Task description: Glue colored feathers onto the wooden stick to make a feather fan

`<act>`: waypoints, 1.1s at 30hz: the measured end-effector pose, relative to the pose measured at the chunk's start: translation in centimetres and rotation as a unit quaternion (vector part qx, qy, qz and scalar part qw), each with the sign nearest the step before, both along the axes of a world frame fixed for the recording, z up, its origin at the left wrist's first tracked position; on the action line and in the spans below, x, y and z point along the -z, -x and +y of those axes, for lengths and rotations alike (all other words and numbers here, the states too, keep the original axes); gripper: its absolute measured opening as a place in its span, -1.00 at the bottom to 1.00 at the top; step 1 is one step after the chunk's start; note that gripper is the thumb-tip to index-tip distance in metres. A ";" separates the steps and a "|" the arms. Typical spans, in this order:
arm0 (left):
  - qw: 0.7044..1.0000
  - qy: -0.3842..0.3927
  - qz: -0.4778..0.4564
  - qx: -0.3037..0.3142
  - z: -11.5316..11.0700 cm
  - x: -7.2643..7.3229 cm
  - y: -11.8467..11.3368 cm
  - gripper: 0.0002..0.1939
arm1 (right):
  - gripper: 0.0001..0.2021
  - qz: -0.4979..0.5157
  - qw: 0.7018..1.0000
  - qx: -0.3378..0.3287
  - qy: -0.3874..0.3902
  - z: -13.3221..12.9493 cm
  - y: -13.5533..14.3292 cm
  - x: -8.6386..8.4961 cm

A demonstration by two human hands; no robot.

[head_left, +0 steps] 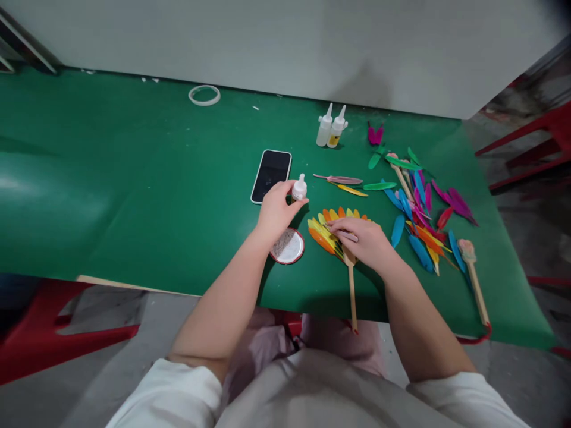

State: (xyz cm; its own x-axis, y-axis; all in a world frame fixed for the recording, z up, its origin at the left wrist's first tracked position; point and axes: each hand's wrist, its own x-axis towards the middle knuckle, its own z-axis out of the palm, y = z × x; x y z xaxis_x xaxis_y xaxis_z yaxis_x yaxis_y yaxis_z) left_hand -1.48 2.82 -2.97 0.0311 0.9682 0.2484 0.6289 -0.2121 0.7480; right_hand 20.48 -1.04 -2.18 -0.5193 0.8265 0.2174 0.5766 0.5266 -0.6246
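My left hand [277,209] is closed around a small white glue bottle [300,189], its nozzle pointing up, near the phone's lower right corner. My right hand [366,239] lies over a feather fan [325,236] made of yellow and orange feathers on a wooden handle [352,294]. Pinched in its fingers is a slim pinkish-grey object [348,235]; whether it is tweezers or a feather I cannot tell. The hand hides the right part of the fan. Between my forearms, a round red-rimmed disc [288,246] lies partly behind my left wrist.
A phone [271,175] lies beyond my left hand. Two glue bottles [331,128] stand at the back. Loose coloured feathers [419,208] are heaped at the right, beside another wooden handle [475,282]. A white ring [204,95] lies at the far left of the green table [134,196].
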 end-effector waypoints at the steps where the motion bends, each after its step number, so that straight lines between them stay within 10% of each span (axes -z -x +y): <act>1: 1.000 -0.001 0.001 -0.004 0.0 0.0 0.0 -0.62 | -0.78 -0.003 1.000 0.000 -0.002 0.0 0.0 0.0; 14: 0.995 -0.037 0.084 -0.042 -1.0 -0.9 0.0 -0.09 | -0.79 -0.015 0.999 -0.009 -0.035 -0.1 0.1 -0.2; 18: 0.985 -0.151 0.017 -0.084 -3.1 -2.2 0.2 -0.50 | -0.77 -0.023 0.999 -0.008 -0.028 -0.1 0.1 -0.5; 24: 0.961 -0.050 0.211 0.174 -4.4 -2.2 -1.8 -0.71 | -0.79 -0.047 0.999 -0.005 -0.014 -0.2 0.1 -0.8; 33: 0.929 0.007 0.304 0.208 -4.0 -2.1 -2.4 -0.68 | -0.79 -0.057 0.998 -0.007 -0.016 -0.3 0.1 -0.6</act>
